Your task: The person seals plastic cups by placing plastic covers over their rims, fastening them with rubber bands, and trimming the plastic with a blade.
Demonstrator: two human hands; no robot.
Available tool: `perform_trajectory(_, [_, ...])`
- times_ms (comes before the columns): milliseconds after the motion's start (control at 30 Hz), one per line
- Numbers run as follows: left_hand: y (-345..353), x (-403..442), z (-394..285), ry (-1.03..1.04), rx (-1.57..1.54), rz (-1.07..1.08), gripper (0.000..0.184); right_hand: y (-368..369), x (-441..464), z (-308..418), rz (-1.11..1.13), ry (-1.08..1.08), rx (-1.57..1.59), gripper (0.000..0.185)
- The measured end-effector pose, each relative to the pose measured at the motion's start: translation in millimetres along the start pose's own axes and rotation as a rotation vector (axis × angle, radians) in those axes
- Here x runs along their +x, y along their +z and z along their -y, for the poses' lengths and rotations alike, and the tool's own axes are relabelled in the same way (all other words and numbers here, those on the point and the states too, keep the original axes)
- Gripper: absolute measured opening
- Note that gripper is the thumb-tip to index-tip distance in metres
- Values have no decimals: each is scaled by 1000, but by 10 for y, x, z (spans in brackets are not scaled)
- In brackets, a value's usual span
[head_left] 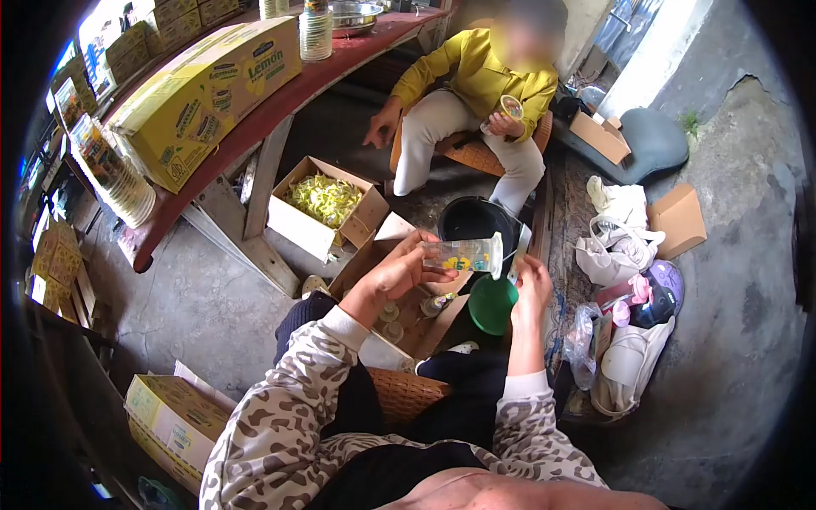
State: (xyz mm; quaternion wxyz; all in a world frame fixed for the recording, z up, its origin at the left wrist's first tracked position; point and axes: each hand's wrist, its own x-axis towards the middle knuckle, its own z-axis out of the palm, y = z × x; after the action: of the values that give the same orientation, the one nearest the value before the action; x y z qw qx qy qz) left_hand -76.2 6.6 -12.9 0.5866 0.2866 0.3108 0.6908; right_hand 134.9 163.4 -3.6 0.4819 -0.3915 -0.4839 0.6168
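the left hand (398,274) has its thumb and fingers clamped round a printed clear cup (463,255), which is held on its side, pale rim toward three o'clock. the right hand (532,293) pinches, thumb and fingers together, a thin pale strip (522,243) just beside that rim (blade or film, i can't tell which, nor whether it touches). at five o'clock from the cup sits a green basin (487,311); just past twelve, a black bucket (463,221); near ten, a carton (297,225) of yellow scraps (325,199). farther off at twelve, a co-worker (480,68) holds another cup (512,107).

the step in hand looks like work at the cup's rim. as i judge it, the next move calls for a left grip firm enough to stop the cup rolling, gentle enough not to dent its wall, and a small, careful motion from the right.
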Motion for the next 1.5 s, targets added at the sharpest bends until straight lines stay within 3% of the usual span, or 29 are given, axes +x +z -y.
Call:
perform_trajectory(67, [32,-46,0,48,-107,36,27,229,136,61,65,-38,-111,16])
perform_trajectory(233, [91,-69,18,-9,-125,80,32,605,139,-57,96,-170,-4,15])
perform_trajectory(400, [44,1,179,-83,113,107,66,284,-20,-287,137,-75,36,16])
perform_trajectory(500, [37,36,350,-164,342,189,72,97,-127,-395,131,1,44,16])
perform_trajectory(533, [86,20,374,-208,369,176,64,82,-153,-407,116,16,37,15])
perform_trajectory(633, [92,23,529,-290,319,156,62,106,-229,-353,87,61,27,14])
perform_trajectory(667, [90,26,552,-244,490,132,59,118,-250,-342,99,62,-21,14])
perform_trajectory(767, [140,4,552,-226,503,107,56,153,-328,-361,95,49,-54,12])
perform_trajectory(867, [56,-22,686,-310,599,139,59,171,-391,-350,152,-164,-261,9])
perform_trajectory(1000, [187,-13,606,-329,538,136,55,158,-380,-324,174,-164,-255,9])
perform_trajectory(1233, [94,21,322,-80,457,-42,33,119,-260,-367,167,-32,-135,18])
perform_trajectory(1333, [12,-3,253,-23,144,-203,45,173,-312,-408,234,-93,-185,35])
perform_trajectory(1500, [-35,-29,199,12,56,-289,46,222,-387,-495,353,-334,-512,13])
